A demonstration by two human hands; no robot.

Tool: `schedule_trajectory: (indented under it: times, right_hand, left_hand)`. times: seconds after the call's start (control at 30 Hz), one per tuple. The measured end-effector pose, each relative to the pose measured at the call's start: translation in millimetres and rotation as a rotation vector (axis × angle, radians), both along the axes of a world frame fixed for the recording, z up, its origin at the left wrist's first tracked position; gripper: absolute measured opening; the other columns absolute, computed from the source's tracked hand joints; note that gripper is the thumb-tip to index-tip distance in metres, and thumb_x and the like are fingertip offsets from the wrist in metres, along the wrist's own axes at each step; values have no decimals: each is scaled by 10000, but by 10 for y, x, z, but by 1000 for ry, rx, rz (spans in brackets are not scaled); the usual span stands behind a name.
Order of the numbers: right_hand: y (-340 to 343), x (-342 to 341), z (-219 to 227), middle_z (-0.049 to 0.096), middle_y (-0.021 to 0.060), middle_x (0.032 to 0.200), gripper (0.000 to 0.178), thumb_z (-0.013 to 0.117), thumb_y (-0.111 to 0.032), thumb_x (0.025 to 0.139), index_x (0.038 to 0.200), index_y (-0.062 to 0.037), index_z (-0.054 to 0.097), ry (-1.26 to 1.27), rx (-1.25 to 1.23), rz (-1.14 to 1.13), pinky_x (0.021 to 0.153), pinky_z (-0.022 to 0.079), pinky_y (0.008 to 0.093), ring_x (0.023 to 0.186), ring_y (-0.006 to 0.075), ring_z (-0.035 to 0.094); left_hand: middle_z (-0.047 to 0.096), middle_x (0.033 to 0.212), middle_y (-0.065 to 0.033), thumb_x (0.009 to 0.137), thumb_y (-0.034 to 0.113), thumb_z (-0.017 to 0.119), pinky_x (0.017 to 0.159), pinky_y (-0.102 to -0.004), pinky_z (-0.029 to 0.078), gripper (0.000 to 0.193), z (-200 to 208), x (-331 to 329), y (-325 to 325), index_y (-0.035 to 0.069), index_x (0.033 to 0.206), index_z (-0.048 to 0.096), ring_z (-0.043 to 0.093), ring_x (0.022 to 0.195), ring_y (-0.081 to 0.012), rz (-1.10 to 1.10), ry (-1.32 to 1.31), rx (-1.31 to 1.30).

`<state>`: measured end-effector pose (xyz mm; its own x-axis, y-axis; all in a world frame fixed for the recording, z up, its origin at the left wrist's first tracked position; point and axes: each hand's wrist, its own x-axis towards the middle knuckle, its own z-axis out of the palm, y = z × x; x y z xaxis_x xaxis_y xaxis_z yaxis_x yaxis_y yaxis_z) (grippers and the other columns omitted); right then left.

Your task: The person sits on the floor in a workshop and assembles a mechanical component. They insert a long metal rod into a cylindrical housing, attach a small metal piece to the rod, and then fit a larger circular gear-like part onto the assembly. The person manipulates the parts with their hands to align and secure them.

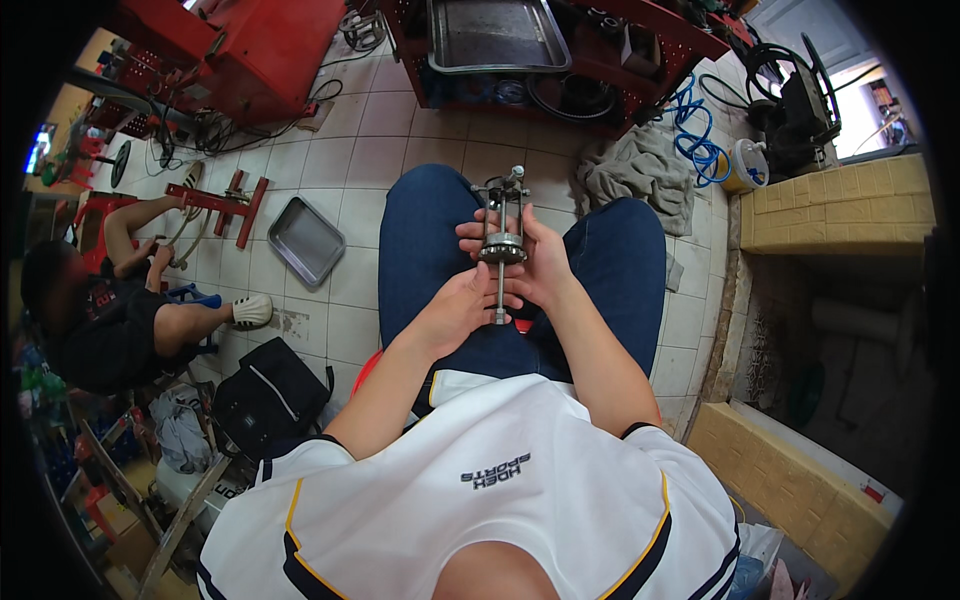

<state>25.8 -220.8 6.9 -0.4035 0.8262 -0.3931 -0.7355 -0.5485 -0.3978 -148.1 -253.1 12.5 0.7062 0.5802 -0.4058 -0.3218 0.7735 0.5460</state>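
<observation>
Over my lap I hold a metal puller-like tool (pixel 503 242), its exact kind unclear. A round, toothed collar sits at its middle, and slim posts rise from this to the end farther from me. A thin central rod runs back toward me and ends in a small nut-like tip. My left hand (pixel 463 308) is closed around the rod end, its fingertips near the tip. Around the collar and posts, my right hand (pixel 541 262) supports the tool from the right and beneath. Some fingers of both hands are hidden behind it.
A grey metal tray (pixel 306 241) lies on the tiled floor to the left, near a red stand (pixel 237 212) and a seated person (pixel 105 325). A black bag (pixel 270 395) is at lower left. Ahead is a red workbench (pixel 400 60); a grey cloth (pixel 640 180) lies right.
</observation>
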Motion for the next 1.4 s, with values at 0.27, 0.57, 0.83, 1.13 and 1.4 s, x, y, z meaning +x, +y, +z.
schedule_trajectory:
  times: [0.27, 0.57, 0.83, 1.13, 1.4]
  right_hand:
    - [17, 50, -21, 611, 244, 1311, 686, 172, -518, 1078, 1362, 20, 491, -21, 32, -19, 988, 516, 445, 1149, 337, 642]
    - [16, 43, -36, 619, 248, 1296, 711, 111, -522, 1078, 1334, 13, 505, -29, 55, 5, 968, 531, 424, 1147, 335, 648]
    - [6, 59, -29, 611, 247, 1301, 681, 182, -523, 1075, 1360, 19, 482, -4, 52, -24, 972, 524, 434, 1137, 339, 648]
    - [-2, 55, -70, 621, 241, 1286, 690, 149, -524, 1076, 1338, 13, 495, -3, 67, 4, 977, 515, 433, 1120, 335, 653]
    - [-30, 61, -16, 612, 239, 1295, 683, 173, -534, 1073, 1341, 9, 489, -8, 72, 2, 979, 509, 433, 1113, 328, 653]
  left_hand:
    - [657, 1249, -105, 1007, 339, 629, 899, -295, 522, 558, 72, -15, 47, 3, 1429, 487, 651, 1046, -146, -68, 76, 118]
    - [686, 1171, -104, 1016, 422, 591, 947, -313, 507, 556, 13, 26, 5, -9, 1364, 539, 656, 1040, -152, -74, 213, 330]
    - [690, 1178, -120, 1015, 427, 589, 944, -322, 501, 555, -8, -2, 10, -13, 1351, 551, 657, 1057, -158, -91, 207, 316]
    - [700, 1159, -128, 1015, 355, 595, 927, -311, 499, 509, 59, 30, 17, -35, 1340, 556, 649, 1071, -167, -78, 241, 273]
    - [719, 1059, -177, 1016, 158, 513, 942, -334, 529, 329, 25, 39, 4, -32, 1275, 587, 695, 1011, -217, -92, 209, 238]
